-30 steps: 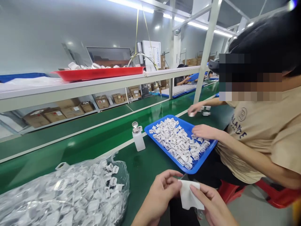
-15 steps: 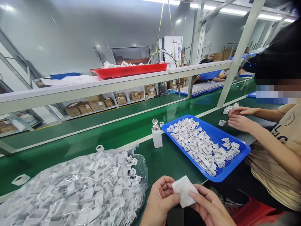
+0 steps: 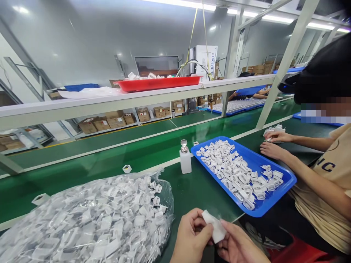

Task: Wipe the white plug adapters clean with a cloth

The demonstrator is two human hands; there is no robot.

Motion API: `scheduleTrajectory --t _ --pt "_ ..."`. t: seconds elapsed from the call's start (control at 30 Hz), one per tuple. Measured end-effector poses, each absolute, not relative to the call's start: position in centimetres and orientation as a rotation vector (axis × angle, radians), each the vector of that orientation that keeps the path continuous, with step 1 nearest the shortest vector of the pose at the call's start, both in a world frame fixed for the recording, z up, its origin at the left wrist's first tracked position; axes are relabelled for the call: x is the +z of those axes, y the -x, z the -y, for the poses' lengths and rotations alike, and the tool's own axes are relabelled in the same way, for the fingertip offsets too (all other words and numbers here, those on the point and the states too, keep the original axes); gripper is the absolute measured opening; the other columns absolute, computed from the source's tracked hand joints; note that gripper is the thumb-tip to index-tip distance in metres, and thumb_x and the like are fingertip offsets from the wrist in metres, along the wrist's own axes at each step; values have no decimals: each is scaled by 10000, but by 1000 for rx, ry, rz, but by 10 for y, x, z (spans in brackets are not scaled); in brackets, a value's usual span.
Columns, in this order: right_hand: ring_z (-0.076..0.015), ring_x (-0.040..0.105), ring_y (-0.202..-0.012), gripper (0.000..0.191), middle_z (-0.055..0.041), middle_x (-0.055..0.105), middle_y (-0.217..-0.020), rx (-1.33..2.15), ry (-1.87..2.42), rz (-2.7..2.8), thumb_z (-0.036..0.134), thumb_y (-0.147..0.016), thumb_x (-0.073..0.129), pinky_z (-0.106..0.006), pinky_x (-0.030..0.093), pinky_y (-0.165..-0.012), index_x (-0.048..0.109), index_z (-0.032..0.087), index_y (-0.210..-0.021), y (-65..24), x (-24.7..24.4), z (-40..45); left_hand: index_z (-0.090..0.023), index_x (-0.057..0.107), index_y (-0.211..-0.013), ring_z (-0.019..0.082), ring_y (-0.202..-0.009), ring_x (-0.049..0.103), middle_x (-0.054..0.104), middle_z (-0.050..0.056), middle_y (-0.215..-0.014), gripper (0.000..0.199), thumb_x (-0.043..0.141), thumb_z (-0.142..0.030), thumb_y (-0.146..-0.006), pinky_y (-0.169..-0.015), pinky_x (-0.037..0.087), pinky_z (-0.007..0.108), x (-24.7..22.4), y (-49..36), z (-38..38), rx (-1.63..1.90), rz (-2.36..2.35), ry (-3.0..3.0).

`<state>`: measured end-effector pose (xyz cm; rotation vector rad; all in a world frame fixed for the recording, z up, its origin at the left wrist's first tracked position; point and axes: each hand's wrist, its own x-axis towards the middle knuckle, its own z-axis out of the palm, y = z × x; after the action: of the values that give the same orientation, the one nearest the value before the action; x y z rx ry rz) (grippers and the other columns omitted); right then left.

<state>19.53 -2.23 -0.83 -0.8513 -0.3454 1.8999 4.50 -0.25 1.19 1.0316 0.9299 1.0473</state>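
Note:
A folded white cloth or pad (image 3: pixel 215 225) is pinched between my two hands at the bottom centre. My left hand (image 3: pixel 193 235) grips its left side with thumb and bent fingers. From the right, my right hand (image 3: pixel 237 241) holds the other side. Just beyond them stands a white bottle (image 3: pixel 185 160) with a metal cap. A clear plastic bag (image 3: pixel 90 219) full of white plug housings lies to the left. On the right is a blue tray (image 3: pixel 259 209) heaped with small white plug parts.
A co-worker's hands (image 3: pixel 274 146) handle white parts beyond the tray. Loose white housings (image 3: pixel 127 168) sit on the green belt (image 3: pixel 145 153). A red tray (image 3: pixel 161 84) rests on the raised shelf (image 3: pixel 137 100). Boxes stand behind.
The white cloth has turned and looks narrower, more folded between my fingers. The co-worker's hands have shifted to the white parts. Loose housings on the belt appear further right.

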Motion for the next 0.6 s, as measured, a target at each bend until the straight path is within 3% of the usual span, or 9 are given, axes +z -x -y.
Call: scheduleTrajectory --t 0.2,0.3,0.4,0.53,0.6 --pt "-238 721 -929 370 -54 790 -943 1676 796 254 330 -596 971 -326 581 -806 786 201 -889 -188 1 10 -154 635 -808 134 -627 598 679 21 -701 233 784 -324 -754 -568 478 222 17 -44 1 1040 -1009 -1118" --pt "-260 718 -974 490 -44 787 -960 1528 847 274 350 -571 979 -327 602 -809 777 195 -989 -192 9 -3 -167 644 -981 186 -810 677 729 72 -924 237 729 -224 -768 -663 543 258 21 -46 -16 1131 -1183 -1116" --pt "-220 708 -961 497 -43 778 -1017 1443 863 343 339 -625 957 -261 601 -753 763 181 -1054 -197 13 -22 -159 597 -1114 218 -966 700 690 131 -1140 294 646 -162 -824 -857 571 348 20 -59 -59 1396 -1600 -1045" --pt "-162 681 -796 370 -33 772 -910 1421 861 319 258 -597 945 -204 561 -595 774 151 -908 -199 19 -55 -126 427 -1394 335 -1406 420 451 223 -1465 644 717 -154 -819 -1145 375 501 14 -80 -140 1630 -1929 -1000" --pt "-158 674 -764 326 -44 773 -880 1435 852 307 226 -579 927 -206 550 -574 770 141 -852 -198 24 -69 -146 460 -1406 370 -1418 393 447 187 -1494 640 747 -216 -839 -1143 360 583 11 -84 -172 1689 -2008 -1040"
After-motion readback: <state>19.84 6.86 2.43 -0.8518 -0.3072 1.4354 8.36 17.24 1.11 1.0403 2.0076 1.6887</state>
